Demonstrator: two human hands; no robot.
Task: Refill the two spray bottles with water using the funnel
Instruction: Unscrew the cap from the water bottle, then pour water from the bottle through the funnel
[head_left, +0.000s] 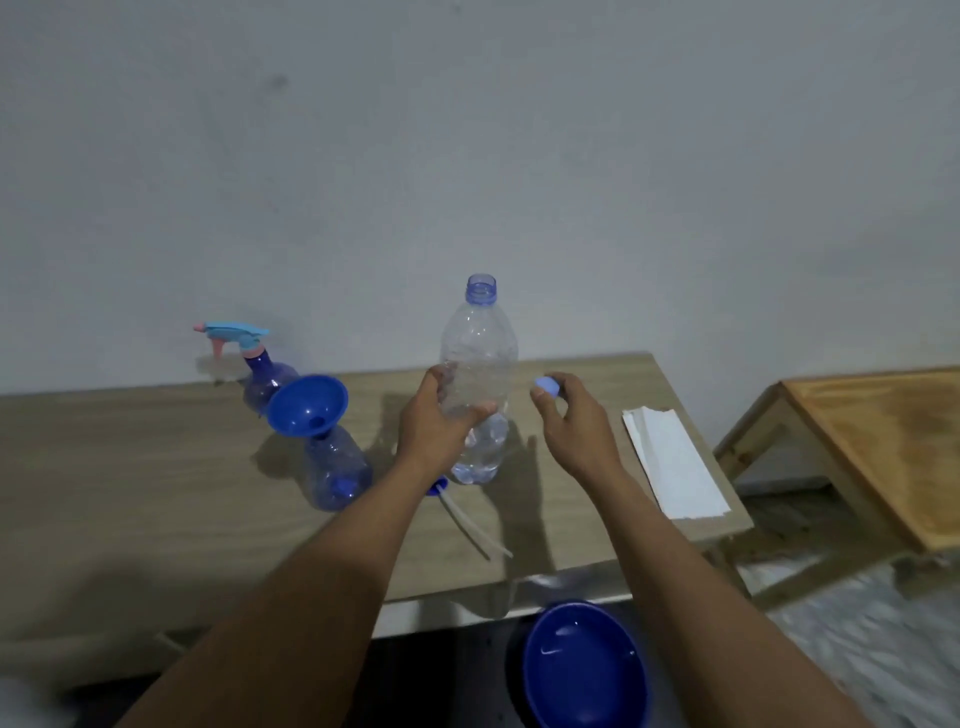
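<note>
A clear plastic water bottle (480, 358) stands uncapped on the wooden table (156, 493), with a little water at its bottom. My left hand (441, 421) grips its middle. My right hand (571, 421) holds the bottle's light blue cap (546, 387) just right of it. A blue funnel (307, 405) sits tilted in the neck of an open blue spray bottle (336, 467). Behind it stands a second blue spray bottle (267, 382) with its blue and pink trigger head (234, 335) on. A loose sprayer head with a white tube (470, 525) lies under my left forearm.
A folded white paper (675, 462) lies at the table's right end. A blue bowl (584, 670) holding water sits below the table's front edge. A second wooden table (872, 447) stands to the right. A grey wall rises behind.
</note>
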